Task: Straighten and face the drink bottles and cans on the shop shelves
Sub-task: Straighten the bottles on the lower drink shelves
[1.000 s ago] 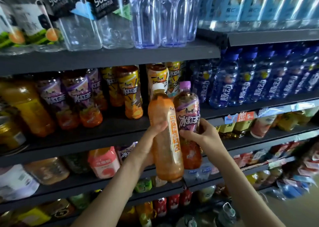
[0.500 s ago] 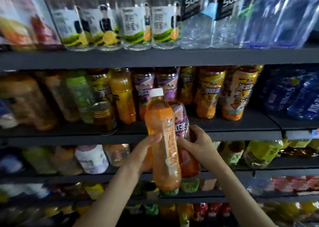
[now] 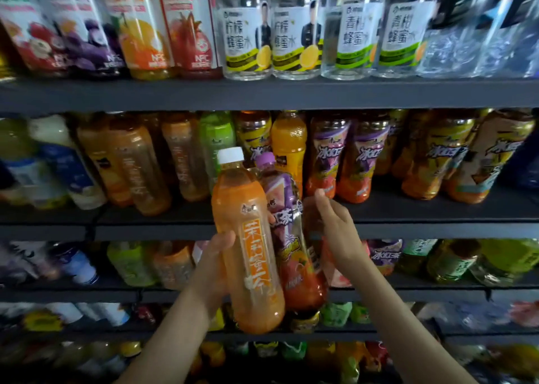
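Observation:
My left hand point(image 3: 217, 264) grips an orange tea bottle point(image 3: 248, 246) with a white cap, held upright in front of the middle shelf point(image 3: 437, 229). A purple-capped iced tea bottle point(image 3: 288, 237) leans against the orange bottle's right side, partly hidden behind it. Just to its right is my right hand point(image 3: 335, 229), fingers nearly straight and pointing up; it curls round nothing. Whether it touches the purple bottle is unclear. Matching purple-label iced tea bottles point(image 3: 347, 156) stand on the middle shelf behind.
The top shelf point(image 3: 262, 94) carries juice bottles point(image 3: 140, 33) and clear honey-water bottles point(image 3: 291, 39). On the middle shelf stand orange tea bottles point(image 3: 137, 164), a green bottle point(image 3: 217, 138) and yellow-label tea bottles point(image 3: 437, 156). Lower shelves point(image 3: 408, 290) hold more drinks.
The view has swung left and the two bottles rose toward the middle shelf. My right hand has let go of the purple-capped bottle and opened beside it.

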`<action>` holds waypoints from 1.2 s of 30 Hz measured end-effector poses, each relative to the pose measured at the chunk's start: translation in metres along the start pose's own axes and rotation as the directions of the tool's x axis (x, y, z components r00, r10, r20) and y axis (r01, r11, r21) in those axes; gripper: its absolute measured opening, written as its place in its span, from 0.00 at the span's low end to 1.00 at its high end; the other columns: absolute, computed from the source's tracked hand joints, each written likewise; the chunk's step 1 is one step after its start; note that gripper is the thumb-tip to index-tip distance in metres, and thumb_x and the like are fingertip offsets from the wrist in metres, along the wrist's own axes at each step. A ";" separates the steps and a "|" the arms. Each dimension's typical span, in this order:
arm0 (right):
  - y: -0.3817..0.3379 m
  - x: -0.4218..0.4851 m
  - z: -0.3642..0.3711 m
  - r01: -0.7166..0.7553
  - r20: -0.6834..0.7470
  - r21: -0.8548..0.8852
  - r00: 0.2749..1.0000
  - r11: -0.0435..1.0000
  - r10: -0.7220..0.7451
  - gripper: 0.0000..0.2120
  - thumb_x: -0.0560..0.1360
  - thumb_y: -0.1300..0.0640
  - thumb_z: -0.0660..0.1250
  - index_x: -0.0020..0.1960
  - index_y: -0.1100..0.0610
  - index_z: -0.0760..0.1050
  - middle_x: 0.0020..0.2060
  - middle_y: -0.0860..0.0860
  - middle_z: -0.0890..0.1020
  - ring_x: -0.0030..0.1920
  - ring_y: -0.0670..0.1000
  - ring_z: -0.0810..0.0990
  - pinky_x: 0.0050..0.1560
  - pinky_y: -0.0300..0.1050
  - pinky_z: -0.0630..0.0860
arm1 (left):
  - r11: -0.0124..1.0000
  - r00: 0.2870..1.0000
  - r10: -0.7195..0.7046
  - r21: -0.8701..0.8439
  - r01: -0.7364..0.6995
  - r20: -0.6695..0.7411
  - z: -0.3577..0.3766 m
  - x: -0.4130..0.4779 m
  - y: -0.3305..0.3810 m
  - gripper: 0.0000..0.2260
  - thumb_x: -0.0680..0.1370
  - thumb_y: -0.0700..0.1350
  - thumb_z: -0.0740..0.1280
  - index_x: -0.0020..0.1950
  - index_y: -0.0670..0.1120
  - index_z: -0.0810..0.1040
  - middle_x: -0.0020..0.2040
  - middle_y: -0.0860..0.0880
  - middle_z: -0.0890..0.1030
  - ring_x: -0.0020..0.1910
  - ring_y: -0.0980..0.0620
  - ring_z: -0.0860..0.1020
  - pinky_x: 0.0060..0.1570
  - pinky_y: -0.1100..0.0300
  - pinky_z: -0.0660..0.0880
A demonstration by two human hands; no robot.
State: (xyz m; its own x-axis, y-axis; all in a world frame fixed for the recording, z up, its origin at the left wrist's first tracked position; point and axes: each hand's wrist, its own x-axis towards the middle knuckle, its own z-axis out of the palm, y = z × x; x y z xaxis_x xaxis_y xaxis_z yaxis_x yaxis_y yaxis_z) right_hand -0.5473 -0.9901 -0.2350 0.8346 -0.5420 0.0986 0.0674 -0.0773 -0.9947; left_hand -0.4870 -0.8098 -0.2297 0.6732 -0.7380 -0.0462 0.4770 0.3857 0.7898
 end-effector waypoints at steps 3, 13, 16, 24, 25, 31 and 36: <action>0.004 0.022 0.022 0.043 -0.083 -0.162 0.995 0.986 -0.057 0.10 0.80 0.50 0.60 0.51 0.55 0.76 0.43 0.52 0.80 0.47 0.50 0.77 0.43 0.42 0.71 | 1.000 1.000 0.002 0.017 -0.002 -0.014 -0.016 -0.005 0.012 0.31 0.32 0.56 0.82 0.32 0.46 0.85 0.30 0.46 0.82 0.28 0.50 0.81 0.28 0.59 0.78; 0.021 0.040 0.075 0.173 -0.095 -0.291 0.973 0.941 -0.209 0.23 0.75 0.50 0.69 0.64 0.58 0.68 0.57 0.54 0.75 0.57 0.52 0.75 0.57 0.49 0.75 | 0.991 0.982 0.136 0.015 -0.135 -0.129 -0.043 -0.034 0.045 0.31 0.30 0.56 0.81 0.29 0.47 0.84 0.29 0.47 0.82 0.27 0.51 0.81 0.24 0.60 0.77; 0.021 0.037 0.080 0.223 -0.086 -0.302 0.962 0.927 -0.260 0.22 0.75 0.52 0.69 0.64 0.59 0.68 0.56 0.52 0.74 0.59 0.53 0.75 0.57 0.48 0.74 | 0.990 0.981 0.140 0.008 -0.140 -0.133 -0.049 -0.033 0.045 0.31 0.31 0.57 0.81 0.31 0.47 0.85 0.30 0.47 0.82 0.28 0.50 0.81 0.26 0.59 0.78; -0.002 0.018 0.078 0.273 -0.043 -0.190 0.957 0.943 -0.286 0.11 0.76 0.51 0.67 0.57 0.50 0.71 0.51 0.49 0.78 0.51 0.43 0.78 0.49 0.36 0.76 | 0.994 0.992 0.109 -0.017 -0.110 -0.061 -0.052 -0.034 0.040 0.31 0.34 0.57 0.82 0.33 0.47 0.86 0.32 0.47 0.82 0.30 0.50 0.81 0.30 0.58 0.79; -0.011 0.013 0.073 0.242 0.024 -0.131 0.970 0.961 -0.241 0.10 0.76 0.49 0.67 0.55 0.51 0.73 0.49 0.48 0.80 0.48 0.42 0.78 0.47 0.35 0.75 | 0.996 0.996 0.085 -0.019 -0.086 -0.039 -0.051 -0.032 0.038 0.31 0.35 0.57 0.82 0.34 0.47 0.86 0.33 0.47 0.82 0.31 0.50 0.81 0.31 0.58 0.80; -0.016 0.001 0.033 0.042 0.354 -0.213 0.934 0.976 0.037 0.35 0.63 0.33 0.71 0.64 0.49 0.73 0.57 0.46 0.81 0.58 0.47 0.79 0.58 0.48 0.75 | 0.999 0.965 0.035 0.030 -0.044 0.261 -0.018 -0.024 0.029 0.22 0.53 0.59 0.81 0.43 0.51 0.86 0.37 0.52 0.84 0.37 0.56 0.83 0.38 0.64 0.79; -0.009 -0.014 -0.005 -0.043 0.396 -0.279 0.905 0.959 0.156 0.32 0.66 0.32 0.69 0.65 0.45 0.72 0.59 0.43 0.79 0.60 0.45 0.77 0.64 0.52 0.73 | 1.000 0.983 -0.022 0.014 0.020 0.183 0.009 -0.010 0.004 0.28 0.40 0.58 0.82 0.36 0.48 0.86 0.31 0.49 0.82 0.30 0.54 0.81 0.30 0.63 0.78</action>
State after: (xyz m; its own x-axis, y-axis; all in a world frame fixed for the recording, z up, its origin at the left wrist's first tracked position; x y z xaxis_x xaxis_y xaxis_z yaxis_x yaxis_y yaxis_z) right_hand -0.5621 -0.9862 -0.2273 0.9823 -0.1707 -0.0772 -0.1240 -0.2840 -0.9508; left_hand -0.4969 -0.8062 -0.2209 0.5479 -0.8351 0.0494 0.4822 0.3635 0.7971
